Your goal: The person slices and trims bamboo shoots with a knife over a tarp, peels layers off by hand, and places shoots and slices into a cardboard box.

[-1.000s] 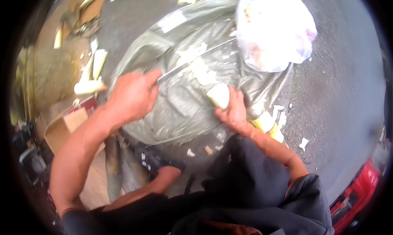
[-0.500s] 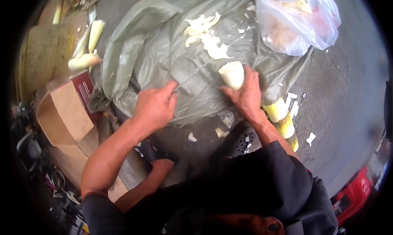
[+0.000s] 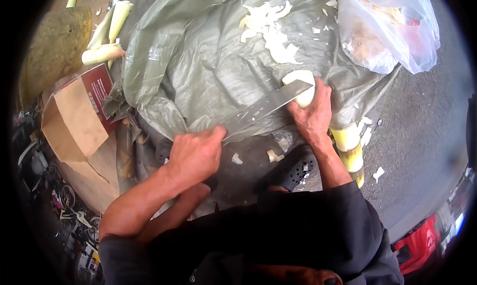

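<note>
My left hand [image 3: 196, 153] is closed around the handle of a long knife [image 3: 256, 112]; its fingers hide the handle. The broad blade reaches right and away from me, its tip end overlapping the pale peeled bamboo shoot [image 3: 295, 76]. Whether the edge has entered the flesh I cannot tell. My right hand [image 3: 313, 117] grips the shoot from the right and near side, thumb on the left. Beyond the shoot, pale slices [image 3: 268, 29] lie in a loose pile on a grey-green woven sheet [image 3: 208, 71].
A translucent plastic bag [image 3: 367, 51] with pale pieces stands at the upper right. A yellow-green segmented shoot [image 3: 351, 153] lies beside my right forearm. Leftward are an open cardboard box [image 3: 79, 123] and pale husks [image 3: 103, 53]. Scraps dot the ground near my shoes [image 3: 293, 168].
The knife blade, not discernible before, now shows broadside across the shoot. My left hand has turned. The view has shifted, and the bag and slices appear farther right and higher.
</note>
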The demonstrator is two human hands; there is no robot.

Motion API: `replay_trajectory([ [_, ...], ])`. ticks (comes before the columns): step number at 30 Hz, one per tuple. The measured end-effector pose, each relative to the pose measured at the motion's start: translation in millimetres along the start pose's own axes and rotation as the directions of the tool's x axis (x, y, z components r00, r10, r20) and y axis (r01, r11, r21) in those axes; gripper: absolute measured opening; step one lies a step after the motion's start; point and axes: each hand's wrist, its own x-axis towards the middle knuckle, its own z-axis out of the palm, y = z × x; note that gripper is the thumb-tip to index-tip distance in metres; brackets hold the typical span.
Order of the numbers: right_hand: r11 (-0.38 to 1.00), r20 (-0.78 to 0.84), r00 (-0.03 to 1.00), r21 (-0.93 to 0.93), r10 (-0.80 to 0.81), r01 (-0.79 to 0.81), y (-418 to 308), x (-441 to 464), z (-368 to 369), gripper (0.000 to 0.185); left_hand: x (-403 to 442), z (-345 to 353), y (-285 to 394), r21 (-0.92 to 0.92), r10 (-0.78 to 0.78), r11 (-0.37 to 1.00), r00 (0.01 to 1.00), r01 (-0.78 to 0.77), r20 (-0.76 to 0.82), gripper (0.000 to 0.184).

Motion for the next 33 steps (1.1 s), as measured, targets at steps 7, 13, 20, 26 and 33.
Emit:
replay_trajectory([
  [7,0.999,0.022,0.999,-0.016,-0.038,0.039,8,1,0,0.081,23,12,-3,-0.026,0.036,0.999,0.997,-0.034,0.062,0.015],
  [13,0.999,0.057,0.997,-0.027,-0.044,0.045,10,3,-3,0.084,78,29,11,-0.124,0.106,0.986,0.994,-0.108,-0.021,0.015],
  [20,0.999,0.039,0.999,-0.033,0.002,-0.001,8,3,-2,0.086,121,35,30,-0.089,0.15,0.984,0.987,-0.155,-0.061,0.015],
  [26,0.999,0.006,1.0,-0.044,-0.016,0.017,7,2,0,0.087,135,45,45,-0.085,0.146,0.984,0.981,-0.157,-0.13,0.018],
  [33,0.997,-0.143,0.988,-0.041,-0.065,0.06,4,1,9,0.087,156,44,45,-0.004,0.179,0.984,0.982,-0.18,-0.066,0.021],
])
